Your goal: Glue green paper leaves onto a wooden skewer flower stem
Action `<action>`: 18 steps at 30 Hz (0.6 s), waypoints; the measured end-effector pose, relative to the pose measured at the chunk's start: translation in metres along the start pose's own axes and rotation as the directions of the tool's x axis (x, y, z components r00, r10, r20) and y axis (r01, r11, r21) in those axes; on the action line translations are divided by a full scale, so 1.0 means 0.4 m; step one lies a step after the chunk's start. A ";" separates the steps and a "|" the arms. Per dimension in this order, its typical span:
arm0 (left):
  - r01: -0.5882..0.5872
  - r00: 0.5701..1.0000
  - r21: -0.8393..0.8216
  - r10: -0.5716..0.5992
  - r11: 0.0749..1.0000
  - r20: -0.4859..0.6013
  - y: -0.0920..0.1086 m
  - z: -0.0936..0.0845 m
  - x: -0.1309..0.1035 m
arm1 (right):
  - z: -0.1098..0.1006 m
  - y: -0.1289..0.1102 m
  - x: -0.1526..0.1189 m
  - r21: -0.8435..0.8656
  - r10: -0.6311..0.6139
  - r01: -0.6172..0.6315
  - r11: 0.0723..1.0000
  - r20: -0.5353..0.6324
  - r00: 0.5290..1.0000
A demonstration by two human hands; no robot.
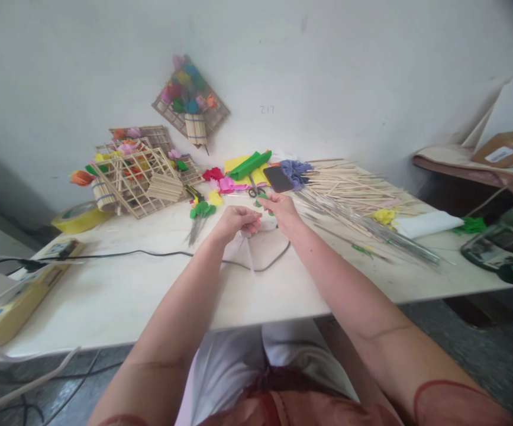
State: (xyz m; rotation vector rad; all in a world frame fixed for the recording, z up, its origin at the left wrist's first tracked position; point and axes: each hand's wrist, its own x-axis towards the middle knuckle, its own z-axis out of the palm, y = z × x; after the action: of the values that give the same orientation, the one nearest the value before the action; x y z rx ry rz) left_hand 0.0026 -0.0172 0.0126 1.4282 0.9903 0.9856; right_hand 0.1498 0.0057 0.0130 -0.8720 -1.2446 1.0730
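My right hand [281, 212] pinches a small green paper piece [261, 199] between thumb and fingers. Close beside it, my left hand [240, 221] is closed, fingertips together; what it grips is too small to make out. Below the left hand a whitish translucent strip [251, 259] points down over the table. Just beyond the hands lie black-handled scissors [255, 191] and a green crepe paper roll [251, 165] on yellow paper [234, 163]. To the left is a bunch of thin wires with green paper tops [203, 210].
Wooden sticks [358, 186] and thin wires [384, 234] spread over the right side. A phone [277, 178] lies at the back. Stick lattices with paper flowers [136, 177] stand left, near yellow tape [81, 218]. A black cable [141, 252] crosses from a power strip [25, 296].
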 end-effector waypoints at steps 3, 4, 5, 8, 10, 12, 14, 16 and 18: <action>0.000 1.000 0.003 0.000 1.000 0.001 0.001 0.002 0.000 | 0.000 -0.006 -0.002 -0.014 -0.004 0.004 1.000 0.001 1.000; 0.001 1.000 0.002 -0.001 1.000 0.003 0.001 0.002 0.000 | -0.001 -0.008 -0.002 -0.029 0.002 -0.002 1.000 -0.001 1.000; 0.002 1.000 0.002 -0.002 1.000 0.005 0.001 0.002 -0.001 | -0.002 -0.009 -0.002 -0.045 0.011 -0.011 0.999 -0.003 1.000; 0.010 1.000 0.008 -0.010 1.000 0.013 0.001 0.003 -0.001 | -0.006 -0.011 0.000 -0.070 0.024 -0.024 0.997 0.002 1.000; 0.016 1.000 0.011 -0.016 1.000 0.011 0.001 0.004 -0.002 | -0.009 -0.012 0.002 -0.063 0.023 -0.023 0.998 0.010 1.000; 0.021 1.000 0.013 -0.021 1.000 0.007 0.002 0.005 -0.002 | -0.011 -0.013 0.003 -0.059 0.019 -0.018 0.998 0.019 1.000; 0.024 1.000 0.015 -0.024 1.000 0.012 0.002 0.005 -0.002 | -0.013 -0.013 0.004 -0.066 0.016 -0.014 0.998 0.027 1.000; 0.026 1.000 0.010 -0.026 1.000 0.018 0.002 0.004 -0.002 | -0.016 -0.012 0.005 -0.072 0.014 -0.011 0.997 0.042 0.999; 0.020 1.000 0.000 -0.020 1.000 0.019 0.002 0.002 -0.002 | -0.019 -0.010 0.005 -0.070 0.022 -0.016 0.997 0.077 0.997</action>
State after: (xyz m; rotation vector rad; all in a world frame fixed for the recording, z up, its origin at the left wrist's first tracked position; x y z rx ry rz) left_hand 0.0031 -0.0182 0.0132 1.4229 0.9890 0.9560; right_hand 0.1577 0.0068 0.0163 -0.9032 -1.3475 1.0933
